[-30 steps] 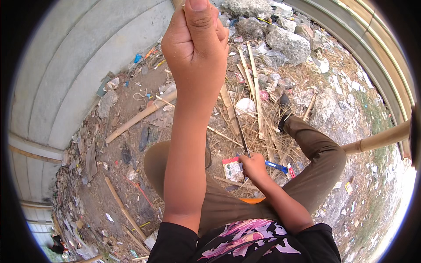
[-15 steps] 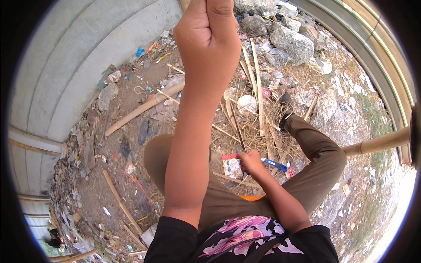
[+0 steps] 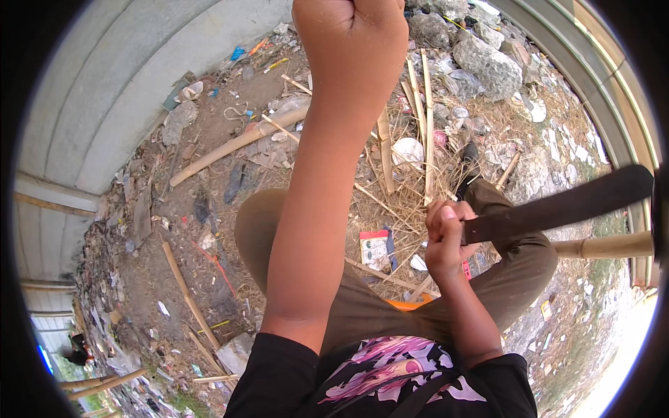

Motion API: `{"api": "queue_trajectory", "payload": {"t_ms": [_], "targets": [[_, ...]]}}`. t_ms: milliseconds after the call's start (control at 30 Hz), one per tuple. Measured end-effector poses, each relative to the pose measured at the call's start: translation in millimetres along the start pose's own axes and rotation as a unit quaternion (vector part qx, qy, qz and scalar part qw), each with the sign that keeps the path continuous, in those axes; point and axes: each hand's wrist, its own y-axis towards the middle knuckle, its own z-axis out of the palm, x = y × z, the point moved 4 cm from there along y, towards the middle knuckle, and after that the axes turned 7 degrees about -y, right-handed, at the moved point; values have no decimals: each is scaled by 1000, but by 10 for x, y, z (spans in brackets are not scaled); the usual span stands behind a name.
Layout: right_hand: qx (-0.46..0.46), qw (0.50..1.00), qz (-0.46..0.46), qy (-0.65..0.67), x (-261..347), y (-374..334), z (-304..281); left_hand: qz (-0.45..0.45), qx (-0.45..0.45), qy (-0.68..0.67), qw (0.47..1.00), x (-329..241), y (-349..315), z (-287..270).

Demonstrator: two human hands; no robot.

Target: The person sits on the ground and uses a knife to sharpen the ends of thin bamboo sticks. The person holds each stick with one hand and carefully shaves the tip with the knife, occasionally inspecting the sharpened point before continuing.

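Note:
My right hand [image 3: 446, 237] grips the handle of a machete [image 3: 564, 203]. Its broad dark blade points right and slightly up, above my right knee. At the top edge my left hand [image 3: 352, 35] is closed, its fingertips cut off by the frame. A bamboo strip [image 3: 386, 157] runs up behind my left wrist in line with that fist; its upper part is hidden, and its lower end hangs over the straw. Below lies a small red and white packet [image 3: 375, 249] beside a dark strap-like piece [image 3: 391, 251].
Long bamboo slats [image 3: 428, 125] lie on straw ahead, near a white round piece [image 3: 408, 151]. A bamboo pole [image 3: 240, 145] rests at left. Rocks [image 3: 488, 66] stand far right, a grey wall [image 3: 132, 83] at left. Another pole [image 3: 603, 246] reaches in beyond my right knee.
My right hand has risen and swung the machete from beside the bamboo strip out to the right, blade now sideways. My left hand has shifted slightly right and up, still closed.

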Motion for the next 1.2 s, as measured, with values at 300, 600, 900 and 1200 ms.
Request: {"api": "queue_trajectory", "payload": {"t_ms": [300,600,900,1200], "targets": [[74,916,338,-202,-652,-27,-307,-52,-20,-12,998,-63,8,-104],[7,999,-46,-20,-209,47,21,-26,-69,-6,997,68,-17,-149],[36,888,397,-229,-927,-85,-299,-38,-41,26,998,-17,76,-49],[-29,991,87,-100,-562,-142,1,33,-27,71,997,-27,29,-131]]}}
